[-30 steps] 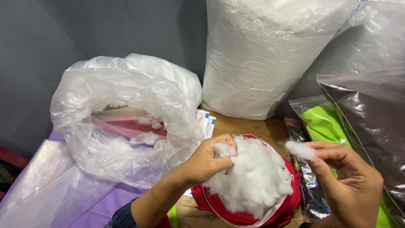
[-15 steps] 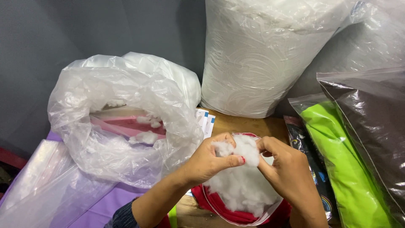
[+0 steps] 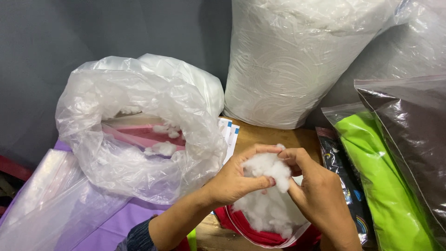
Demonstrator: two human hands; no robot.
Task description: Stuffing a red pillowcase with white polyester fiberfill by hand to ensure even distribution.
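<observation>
My left hand and my right hand meet over a red fabric cover packed with white stuffing. Both hands pinch a fluffy tuft of white stuffing between fingers and thumbs, just above the cover's opening. The cover sits at the near edge of a wooden table. Its lower part is cut off by the frame.
A large open clear plastic bag with bits of stuffing inside stands at the left. A tall white filled sack rises at the back. Bagged green and dark fabrics lie at the right, purple plastic-wrapped material at the lower left.
My right hand came in from the right with a wisp of stuffing and joined my left hand. Both now grip one tuft above the cover.
</observation>
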